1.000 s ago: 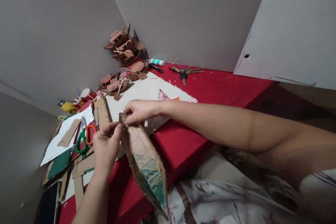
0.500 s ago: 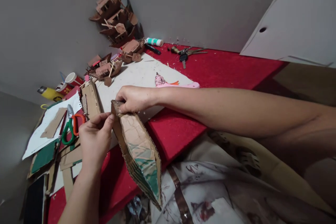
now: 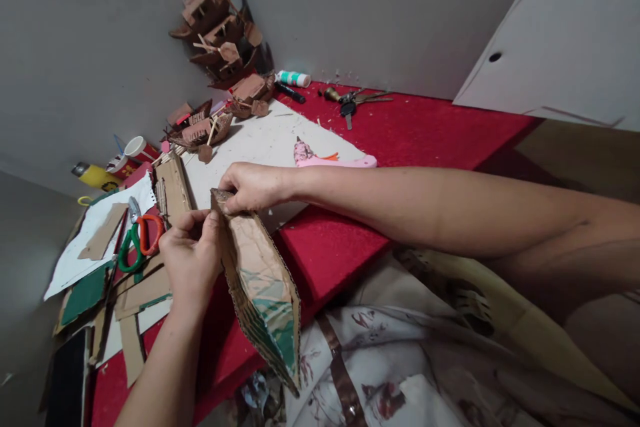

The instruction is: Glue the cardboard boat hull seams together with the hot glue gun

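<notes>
A long cardboard boat hull (image 3: pixel 260 267), brown with green patches toward its near tip, slants over the table's front edge. My left hand (image 3: pixel 193 247) pinches its left wall close to the far end, thumb and forefinger together. At that same far end, my right hand (image 3: pixel 253 187) grips the hull with the thumb inside and the other fingers partly hidden behind. Just beyond my right forearm lies a pink glue gun (image 3: pixel 330 159). Scissors (image 3: pixel 137 237) with green and orange handles rest left of my left hand.
Cardboard strips (image 3: pixel 143 293) and a white paper sheet (image 3: pixel 70 260) cover the left side. Several small finished model boats (image 3: pixel 200 130) stand along the wall. Keys (image 3: pixel 349 110), a black marker (image 3: pixel 291 93) and a white-green tube (image 3: pixel 294 79) lie at the back. A yellow bottle (image 3: pixel 97 177) stands far left.
My left hand has shifted slightly right and up along the hull's wall. The hull's near tip has swung a little to the left. My right hand keeps its grip.
</notes>
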`<state>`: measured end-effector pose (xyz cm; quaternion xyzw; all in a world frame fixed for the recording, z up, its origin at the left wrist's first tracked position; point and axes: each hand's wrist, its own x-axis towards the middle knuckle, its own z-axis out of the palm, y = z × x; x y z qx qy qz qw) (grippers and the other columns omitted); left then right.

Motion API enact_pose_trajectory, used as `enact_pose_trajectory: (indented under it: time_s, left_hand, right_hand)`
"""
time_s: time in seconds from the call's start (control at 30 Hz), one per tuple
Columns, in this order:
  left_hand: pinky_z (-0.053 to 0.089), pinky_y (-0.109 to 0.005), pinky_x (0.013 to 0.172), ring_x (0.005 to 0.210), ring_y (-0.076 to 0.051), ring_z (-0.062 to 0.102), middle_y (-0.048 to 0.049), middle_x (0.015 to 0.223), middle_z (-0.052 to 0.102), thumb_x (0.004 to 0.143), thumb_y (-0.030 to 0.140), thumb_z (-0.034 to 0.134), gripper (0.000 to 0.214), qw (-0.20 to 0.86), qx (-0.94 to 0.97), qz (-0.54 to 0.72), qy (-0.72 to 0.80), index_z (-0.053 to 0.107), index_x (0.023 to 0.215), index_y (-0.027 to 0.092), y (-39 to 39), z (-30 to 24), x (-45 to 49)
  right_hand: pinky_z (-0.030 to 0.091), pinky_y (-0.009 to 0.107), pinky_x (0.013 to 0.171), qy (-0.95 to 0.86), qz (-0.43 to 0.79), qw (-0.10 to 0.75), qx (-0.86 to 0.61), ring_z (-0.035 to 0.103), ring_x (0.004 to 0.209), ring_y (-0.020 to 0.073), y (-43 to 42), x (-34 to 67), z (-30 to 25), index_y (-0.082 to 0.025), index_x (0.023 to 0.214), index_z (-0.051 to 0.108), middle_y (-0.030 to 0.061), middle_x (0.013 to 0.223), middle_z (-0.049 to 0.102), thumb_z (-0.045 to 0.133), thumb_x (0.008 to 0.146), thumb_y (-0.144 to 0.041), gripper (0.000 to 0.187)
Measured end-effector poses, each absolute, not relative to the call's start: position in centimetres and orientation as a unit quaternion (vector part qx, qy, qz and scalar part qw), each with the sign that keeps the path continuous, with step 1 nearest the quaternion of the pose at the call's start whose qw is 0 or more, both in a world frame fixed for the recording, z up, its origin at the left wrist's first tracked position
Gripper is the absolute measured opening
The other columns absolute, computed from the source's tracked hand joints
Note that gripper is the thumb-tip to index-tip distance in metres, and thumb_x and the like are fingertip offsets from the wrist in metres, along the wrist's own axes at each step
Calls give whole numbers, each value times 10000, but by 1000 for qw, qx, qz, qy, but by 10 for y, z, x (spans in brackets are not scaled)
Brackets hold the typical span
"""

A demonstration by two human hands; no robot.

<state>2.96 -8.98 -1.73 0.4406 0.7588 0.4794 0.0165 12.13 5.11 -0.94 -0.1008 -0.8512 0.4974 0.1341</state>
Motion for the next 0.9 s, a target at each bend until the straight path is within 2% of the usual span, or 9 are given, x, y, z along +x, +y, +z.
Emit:
enact_pose_trajectory:
  time_s: [0.23, 0.43, 0.6, 0.8, 0.9]
  left_hand:
    - [362, -207, 503, 527, -107, 480, 26, 550, 565, 778, 345, 629, 220, -44, 469, 463, 751, 648, 680, 149, -91, -18, 26]
    - [436, -211, 594, 657, -127, 564, 4, 729, 610, 811, 401, 610, 235, 13, 448, 512, 733, 593, 852, 170, -93, -21, 22]
    - [441, -231, 611, 677, -153, 583, -16, 725, 647, 857, 457, 527, 315, 105, 466, 490, 729, 632, 866, 160, -95, -26, 15]
    - [446, -253, 639, 698, -185, 611, -26, 756, 694, 854, 409, 531, 288, 60, 489, 449, 745, 678, 877, 162, -96, -31, 15]
    - [451, -258, 622, 687, -195, 622, -29, 749, 705, 852, 406, 524, 298, 60, 482, 445, 752, 688, 899, 161, -97, -28, 16]
  right_hand:
    - [270, 192, 465, -851, 498, 139, -96, 401, 477, 56, 48, 118, -9, -142, 589, 484, -70, 495, 436, 549, 722, -107, 152]
    - [277, 180, 466, -837, 518, 157, -75, 388, 494, 55, 49, 116, -10, -152, 603, 479, -79, 510, 421, 542, 701, -147, 117]
    - [289, 174, 464, -821, 542, 160, -80, 387, 488, 56, 52, 113, -14, -156, 612, 483, -82, 509, 423, 541, 689, -164, 96]
    - [303, 169, 481, -830, 530, 154, -85, 416, 511, 63, 51, 113, -13, -153, 643, 505, -69, 533, 453, 543, 681, -179, 59]
    - [325, 174, 508, -860, 473, 152, -114, 467, 571, 85, 46, 118, -7, -150, 746, 565, -45, 608, 518, 579, 677, -219, 99]
